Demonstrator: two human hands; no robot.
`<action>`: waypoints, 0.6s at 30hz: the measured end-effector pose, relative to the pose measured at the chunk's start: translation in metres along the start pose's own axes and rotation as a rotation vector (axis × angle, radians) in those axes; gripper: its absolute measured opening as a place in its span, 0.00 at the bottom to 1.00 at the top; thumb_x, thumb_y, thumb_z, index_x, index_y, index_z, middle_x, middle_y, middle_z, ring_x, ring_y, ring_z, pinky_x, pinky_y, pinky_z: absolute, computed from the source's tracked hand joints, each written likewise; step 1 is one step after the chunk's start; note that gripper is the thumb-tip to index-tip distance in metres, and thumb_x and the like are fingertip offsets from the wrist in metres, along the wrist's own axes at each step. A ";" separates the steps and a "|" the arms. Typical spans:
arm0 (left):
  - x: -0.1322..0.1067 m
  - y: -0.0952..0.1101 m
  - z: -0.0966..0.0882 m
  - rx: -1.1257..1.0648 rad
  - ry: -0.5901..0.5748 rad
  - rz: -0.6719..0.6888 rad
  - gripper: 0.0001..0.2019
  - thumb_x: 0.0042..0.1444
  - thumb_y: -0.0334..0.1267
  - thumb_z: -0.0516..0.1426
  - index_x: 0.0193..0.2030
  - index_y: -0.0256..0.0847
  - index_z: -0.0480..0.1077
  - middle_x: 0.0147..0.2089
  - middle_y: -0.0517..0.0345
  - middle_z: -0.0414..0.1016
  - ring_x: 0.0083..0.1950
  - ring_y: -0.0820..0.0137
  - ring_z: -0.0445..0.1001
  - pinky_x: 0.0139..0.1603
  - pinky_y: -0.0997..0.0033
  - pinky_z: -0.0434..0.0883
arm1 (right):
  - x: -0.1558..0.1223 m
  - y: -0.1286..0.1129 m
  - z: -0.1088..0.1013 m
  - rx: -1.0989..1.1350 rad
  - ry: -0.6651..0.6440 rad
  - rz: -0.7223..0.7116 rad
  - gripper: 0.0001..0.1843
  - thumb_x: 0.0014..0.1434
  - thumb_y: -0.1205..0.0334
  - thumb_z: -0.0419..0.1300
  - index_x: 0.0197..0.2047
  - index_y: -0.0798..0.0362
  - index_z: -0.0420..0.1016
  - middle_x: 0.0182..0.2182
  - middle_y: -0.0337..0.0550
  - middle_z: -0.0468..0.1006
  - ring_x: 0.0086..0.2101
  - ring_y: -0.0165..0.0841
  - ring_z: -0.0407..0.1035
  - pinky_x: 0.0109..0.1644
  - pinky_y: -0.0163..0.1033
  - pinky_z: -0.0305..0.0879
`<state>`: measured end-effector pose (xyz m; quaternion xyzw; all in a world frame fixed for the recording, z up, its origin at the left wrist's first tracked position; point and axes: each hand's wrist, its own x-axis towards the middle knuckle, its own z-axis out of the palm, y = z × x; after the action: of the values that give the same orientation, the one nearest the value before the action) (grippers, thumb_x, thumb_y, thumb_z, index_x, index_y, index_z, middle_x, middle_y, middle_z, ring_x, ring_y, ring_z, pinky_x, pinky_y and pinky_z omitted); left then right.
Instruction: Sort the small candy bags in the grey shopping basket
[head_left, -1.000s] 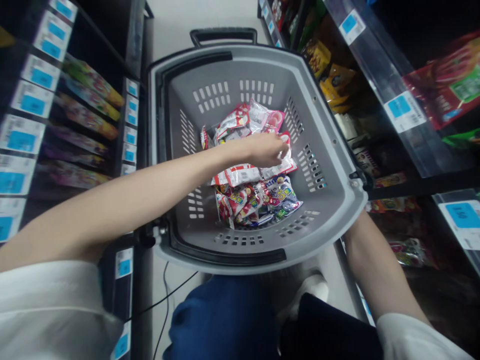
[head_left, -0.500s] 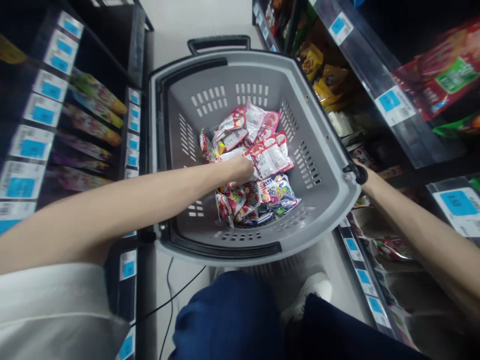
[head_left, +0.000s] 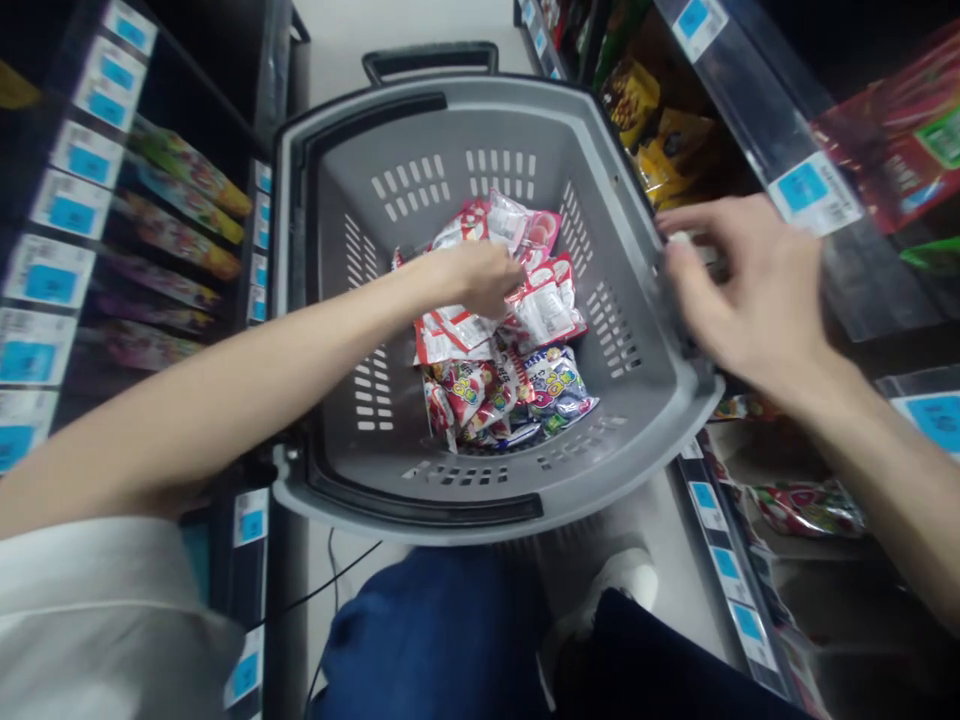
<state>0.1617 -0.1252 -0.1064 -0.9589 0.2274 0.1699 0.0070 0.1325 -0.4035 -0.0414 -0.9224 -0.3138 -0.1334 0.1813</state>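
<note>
A grey plastic shopping basket (head_left: 679,430) stands before me with several small candy packets inside. My left hand (head_left: 487,278) is down in it, over the pile, its fingers curled; whatever they grip is hidden. Close to that hand lie a red-and-white packet (head_left: 547,305) and a pink packet (head_left: 540,228). Nearer to me are a blue-and-white packet (head_left: 559,390) and a red candy packet (head_left: 465,390). At the basket's right rim, my right hand (head_left: 757,285) is slightly blurred, thumb and fingers apart; I cannot tell whether it touches the rim.
Dark shelves with price tags (head_left: 56,205) flank the narrow aisle on both sides. Bagged snacks hang on the left shelf (head_left: 187,180); yellow bags (head_left: 630,100) and a red bag (head_left: 900,140) sit on the right. The basket's black handle (head_left: 431,62) lies at its far end. A cable crosses the floor.
My right hand has come up from the basket's right corner along the rim, with its fingers spread. The left hand has risen slightly away from me, above the packets.
</note>
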 end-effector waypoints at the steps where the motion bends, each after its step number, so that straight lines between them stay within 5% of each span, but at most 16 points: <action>1: -0.002 0.002 -0.010 -0.041 0.067 0.015 0.05 0.48 0.34 0.59 0.33 0.37 0.73 0.28 0.54 0.69 0.36 0.65 0.71 0.41 0.66 0.65 | -0.002 -0.004 0.005 -0.031 -0.101 -0.116 0.22 0.72 0.60 0.51 0.59 0.64 0.76 0.53 0.62 0.79 0.55 0.49 0.72 0.62 0.54 0.68; 4: -0.008 0.011 -0.032 -0.392 0.373 0.063 0.02 0.49 0.28 0.55 0.29 0.37 0.66 0.25 0.60 0.62 0.30 0.73 0.63 0.37 0.67 0.59 | -0.005 -0.008 0.015 -0.142 -0.382 -0.312 0.26 0.71 0.56 0.54 0.66 0.61 0.69 0.51 0.60 0.79 0.54 0.54 0.72 0.59 0.61 0.70; 6: -0.013 0.017 -0.039 -0.678 0.473 0.137 0.05 0.51 0.26 0.52 0.28 0.39 0.61 0.24 0.63 0.57 0.28 0.78 0.55 0.35 0.68 0.54 | -0.004 -0.006 0.016 -0.107 -0.412 -0.288 0.34 0.68 0.51 0.60 0.72 0.58 0.61 0.54 0.57 0.78 0.56 0.55 0.71 0.61 0.62 0.69; 11: -0.019 0.031 -0.036 -1.090 0.373 0.369 0.11 0.60 0.38 0.55 0.30 0.42 0.56 0.26 0.65 0.54 0.30 0.80 0.48 0.35 0.70 0.53 | 0.000 -0.005 0.008 0.180 -0.357 -0.217 0.54 0.61 0.39 0.67 0.78 0.54 0.47 0.70 0.57 0.64 0.66 0.53 0.63 0.70 0.59 0.63; 14: -0.017 0.039 -0.026 -1.144 0.346 0.450 0.14 0.58 0.43 0.58 0.31 0.41 0.56 0.28 0.63 0.56 0.30 0.79 0.53 0.34 0.70 0.55 | 0.002 -0.006 0.007 0.199 -0.400 -0.219 0.49 0.57 0.40 0.71 0.73 0.52 0.59 0.64 0.54 0.72 0.61 0.53 0.69 0.68 0.60 0.65; 18: -0.018 0.051 -0.019 -1.135 0.337 0.380 0.11 0.59 0.43 0.57 0.34 0.39 0.61 0.30 0.59 0.61 0.34 0.74 0.65 0.36 0.68 0.62 | 0.004 -0.005 0.005 0.231 -0.515 -0.182 0.24 0.60 0.45 0.69 0.54 0.50 0.81 0.43 0.46 0.84 0.43 0.48 0.77 0.51 0.55 0.74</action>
<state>0.1300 -0.1649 -0.0792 -0.7694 0.2661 0.1089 -0.5704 0.1333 -0.3953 -0.0435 -0.8672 -0.4442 0.1259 0.1867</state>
